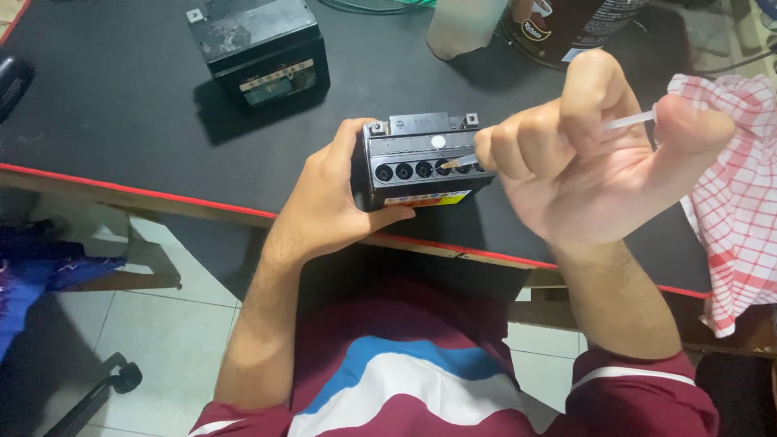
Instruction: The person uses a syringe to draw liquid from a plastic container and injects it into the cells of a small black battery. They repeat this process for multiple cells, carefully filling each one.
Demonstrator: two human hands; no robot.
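Left hand [332, 206]: wrapped around the left end of a small black battery [421, 162], thumb on the front face and fingers behind it, closed firmly on the case. The battery sits at the near edge of the table [121, 97], tilted toward the person, its top showing a row of round filler holes [422, 169].

Right hand [583, 154]: to the right of the battery, fingers curled together and pinched on a thin clear syringe [627, 121]; the thumb presses against its rear end, and its tip reaches into one of the holes at the right of the row. The hand hides part of the syringe body and the battery's right end.

Surface: a black table top with a red edge strip. Below it lie pale floor tiles; the person's maroon shirt with blue and white bands fills the lower middle.

Surroundings: a second, larger black battery [261, 50] stands well behind and to the left of the held battery. Behind and to the right of it are a pale plastic bottle [463, 26] and a dark round tin [566, 24]. A red-and-white checked cloth [736, 202] hangs over the table edge far to the right of the battery.
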